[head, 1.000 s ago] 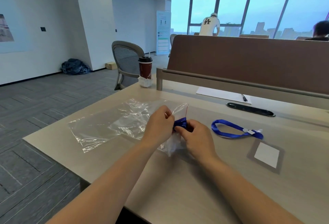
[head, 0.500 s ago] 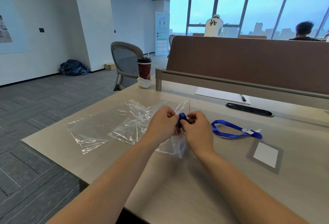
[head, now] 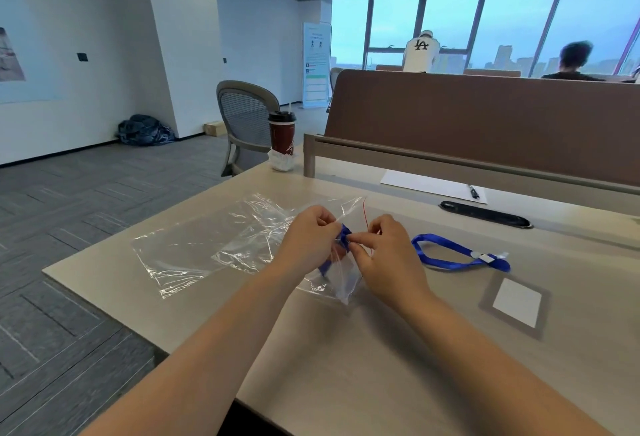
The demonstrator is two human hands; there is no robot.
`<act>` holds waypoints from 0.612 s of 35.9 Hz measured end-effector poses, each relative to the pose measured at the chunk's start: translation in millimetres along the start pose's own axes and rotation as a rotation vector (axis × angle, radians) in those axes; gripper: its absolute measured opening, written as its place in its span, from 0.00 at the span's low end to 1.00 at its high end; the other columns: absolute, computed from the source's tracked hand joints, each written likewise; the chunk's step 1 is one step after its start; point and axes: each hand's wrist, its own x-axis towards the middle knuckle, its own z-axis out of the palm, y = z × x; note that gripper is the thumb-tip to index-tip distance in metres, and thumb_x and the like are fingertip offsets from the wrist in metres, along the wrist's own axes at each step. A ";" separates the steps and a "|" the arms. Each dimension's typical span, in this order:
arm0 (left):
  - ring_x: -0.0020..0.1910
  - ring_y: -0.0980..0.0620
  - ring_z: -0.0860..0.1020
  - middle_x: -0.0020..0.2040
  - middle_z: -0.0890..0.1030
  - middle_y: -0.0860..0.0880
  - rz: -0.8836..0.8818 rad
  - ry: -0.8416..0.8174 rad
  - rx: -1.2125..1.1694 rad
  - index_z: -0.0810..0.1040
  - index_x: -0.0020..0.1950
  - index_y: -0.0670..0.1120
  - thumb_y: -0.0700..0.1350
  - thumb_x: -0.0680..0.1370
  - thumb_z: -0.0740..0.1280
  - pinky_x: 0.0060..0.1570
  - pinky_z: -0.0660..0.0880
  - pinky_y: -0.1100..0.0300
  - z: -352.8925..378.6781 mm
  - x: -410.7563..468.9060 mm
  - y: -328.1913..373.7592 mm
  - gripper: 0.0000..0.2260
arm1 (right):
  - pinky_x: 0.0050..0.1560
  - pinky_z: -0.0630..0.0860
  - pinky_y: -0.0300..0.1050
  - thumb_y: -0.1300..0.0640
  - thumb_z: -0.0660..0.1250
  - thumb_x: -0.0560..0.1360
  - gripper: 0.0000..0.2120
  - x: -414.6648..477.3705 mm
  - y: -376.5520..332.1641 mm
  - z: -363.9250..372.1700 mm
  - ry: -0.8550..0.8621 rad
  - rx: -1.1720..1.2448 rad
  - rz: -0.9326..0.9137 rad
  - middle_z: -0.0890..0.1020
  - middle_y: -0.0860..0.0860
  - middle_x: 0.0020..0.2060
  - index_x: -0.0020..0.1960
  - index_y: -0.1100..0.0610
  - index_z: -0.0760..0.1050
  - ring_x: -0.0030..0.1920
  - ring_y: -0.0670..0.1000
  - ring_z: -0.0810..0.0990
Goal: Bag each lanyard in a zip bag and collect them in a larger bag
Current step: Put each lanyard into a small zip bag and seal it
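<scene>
Blue folded lanyard sits partly inside the small zip bag, whose top my left hand and right hand both pinch. The larger clear bag lies on the desk to the left, a second lanyard to the right

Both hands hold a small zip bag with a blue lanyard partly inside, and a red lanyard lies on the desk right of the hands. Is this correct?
Not quite. In the head view, the loose lanyard on the desk is blue, not red. The rest holds: the left hand and right hand hold the small zip bag with a blue lanyard partly inside.
</scene>
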 end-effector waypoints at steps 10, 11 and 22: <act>0.45 0.42 0.84 0.46 0.82 0.44 -0.023 -0.016 0.006 0.76 0.47 0.48 0.44 0.80 0.66 0.50 0.81 0.42 -1.1 1.4 2.5 0.02 | 0.58 0.72 0.41 0.44 0.60 0.81 0.17 1.6 6.0 -8.5 -0.121 -0.060 0.012 0.68 0.47 0.60 0.69 0.43 0.74 0.59 0.46 0.69; 0.43 0.42 0.85 0.45 0.83 0.43 -0.027 -0.020 -0.010 0.76 0.48 0.47 0.43 0.80 0.66 0.50 0.81 0.42 -2.9 1.8 2.4 0.02 | 0.61 0.70 0.43 0.44 0.62 0.80 0.18 1.2 7.3 -9.7 -0.118 -0.067 0.022 0.66 0.47 0.64 0.68 0.43 0.74 0.64 0.47 0.68; 0.43 0.47 0.84 0.47 0.82 0.48 -0.081 -0.110 0.083 0.74 0.56 0.46 0.39 0.74 0.71 0.48 0.83 0.52 -0.5 -8.5 6.5 0.13 | 0.51 0.83 0.47 0.58 0.62 0.81 0.12 8.1 4.9 -17.1 -0.128 0.363 0.186 0.82 0.51 0.51 0.62 0.58 0.78 0.46 0.47 0.83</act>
